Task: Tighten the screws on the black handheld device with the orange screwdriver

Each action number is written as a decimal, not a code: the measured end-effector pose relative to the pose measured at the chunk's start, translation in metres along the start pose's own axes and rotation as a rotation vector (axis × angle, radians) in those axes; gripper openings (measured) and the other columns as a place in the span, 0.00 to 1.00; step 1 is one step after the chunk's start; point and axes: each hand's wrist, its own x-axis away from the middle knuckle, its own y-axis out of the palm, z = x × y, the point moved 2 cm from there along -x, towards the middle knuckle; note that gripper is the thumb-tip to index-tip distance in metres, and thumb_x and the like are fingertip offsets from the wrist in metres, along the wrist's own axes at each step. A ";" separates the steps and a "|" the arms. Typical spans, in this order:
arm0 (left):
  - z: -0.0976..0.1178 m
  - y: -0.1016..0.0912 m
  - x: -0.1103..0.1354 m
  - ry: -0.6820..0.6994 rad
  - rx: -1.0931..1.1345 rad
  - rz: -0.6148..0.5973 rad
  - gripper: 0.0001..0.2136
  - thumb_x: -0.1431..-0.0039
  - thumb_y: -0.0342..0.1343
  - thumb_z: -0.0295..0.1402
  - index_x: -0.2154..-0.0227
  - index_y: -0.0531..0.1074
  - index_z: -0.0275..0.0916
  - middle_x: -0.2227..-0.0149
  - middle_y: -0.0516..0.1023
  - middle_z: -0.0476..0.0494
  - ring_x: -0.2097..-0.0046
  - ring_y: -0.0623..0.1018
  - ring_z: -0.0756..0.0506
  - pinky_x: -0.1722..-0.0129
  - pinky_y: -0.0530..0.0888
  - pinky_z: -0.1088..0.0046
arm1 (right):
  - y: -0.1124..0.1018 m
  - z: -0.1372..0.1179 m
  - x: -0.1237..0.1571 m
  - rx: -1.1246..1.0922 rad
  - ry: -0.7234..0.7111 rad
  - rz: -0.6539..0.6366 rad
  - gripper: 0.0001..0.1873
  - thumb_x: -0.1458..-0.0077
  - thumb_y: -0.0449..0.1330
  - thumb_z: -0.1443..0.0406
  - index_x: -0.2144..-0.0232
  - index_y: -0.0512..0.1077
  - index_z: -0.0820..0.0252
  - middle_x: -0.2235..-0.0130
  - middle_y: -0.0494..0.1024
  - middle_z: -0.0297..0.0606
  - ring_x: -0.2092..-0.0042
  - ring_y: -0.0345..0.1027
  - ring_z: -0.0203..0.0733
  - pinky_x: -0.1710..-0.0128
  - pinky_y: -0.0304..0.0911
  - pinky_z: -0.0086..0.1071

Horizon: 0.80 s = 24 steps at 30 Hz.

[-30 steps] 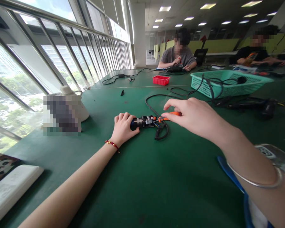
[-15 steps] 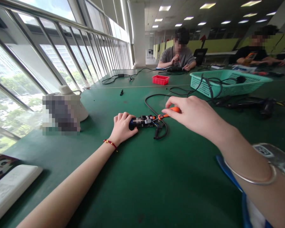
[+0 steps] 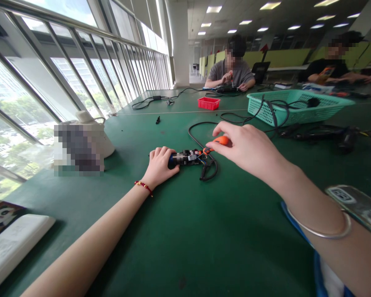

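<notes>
A small black motor assembly with coloured wires lies on the green table. My left hand is wrapped round its left end and presses it to the table. My right hand grips the orange handle of a screwdriver, whose tip rests at the assembly's right end. A black cable loops away from the assembly toward the back.
A teal basket with cables stands at the back right, a red tray behind the assembly. A white object sits at the left, a white box at the near left. Two people work at the far tables.
My right hand has lifted the screwdriver handle slightly up and left. The left hand and the assembly have stayed put.
</notes>
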 end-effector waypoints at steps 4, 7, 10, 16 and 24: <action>-0.001 0.002 0.000 0.016 0.018 -0.018 0.16 0.49 0.51 0.39 0.58 0.64 0.39 0.59 0.71 0.43 0.54 0.67 0.40 0.50 0.59 0.61 | -0.001 0.001 0.002 0.010 0.031 -0.027 0.13 0.49 0.57 0.56 0.62 0.68 0.55 0.75 0.75 0.34 0.73 0.66 0.41 0.78 0.48 0.28; -0.002 0.002 0.000 0.016 0.039 -0.024 0.16 0.48 0.51 0.39 0.57 0.63 0.39 0.59 0.71 0.43 0.55 0.69 0.41 0.48 0.57 0.60 | -0.003 0.005 0.003 0.013 -0.029 -0.029 0.15 0.51 0.59 0.61 0.59 0.66 0.55 0.73 0.75 0.33 0.73 0.66 0.40 0.77 0.50 0.28; -0.002 0.002 0.000 0.012 0.053 -0.030 0.16 0.48 0.50 0.39 0.57 0.62 0.39 0.59 0.72 0.43 0.56 0.70 0.41 0.48 0.57 0.60 | -0.004 0.010 0.004 0.043 -0.044 -0.033 0.11 0.51 0.59 0.64 0.63 0.67 0.55 0.72 0.75 0.33 0.73 0.65 0.38 0.77 0.49 0.28; -0.001 0.001 -0.001 0.012 0.057 -0.035 0.16 0.48 0.50 0.39 0.57 0.62 0.39 0.59 0.72 0.43 0.55 0.70 0.41 0.48 0.57 0.60 | -0.006 0.013 0.003 0.085 0.087 -0.172 0.20 0.47 0.52 0.51 0.81 0.67 0.59 0.80 0.70 0.36 0.80 0.60 0.35 0.79 0.46 0.29; -0.001 0.001 -0.001 0.018 0.054 -0.040 0.16 0.48 0.50 0.39 0.57 0.62 0.39 0.58 0.72 0.43 0.54 0.71 0.41 0.48 0.57 0.60 | -0.005 0.015 0.003 0.099 0.005 -0.123 0.05 0.52 0.58 0.63 0.69 0.69 0.54 0.76 0.71 0.31 0.76 0.61 0.36 0.78 0.46 0.28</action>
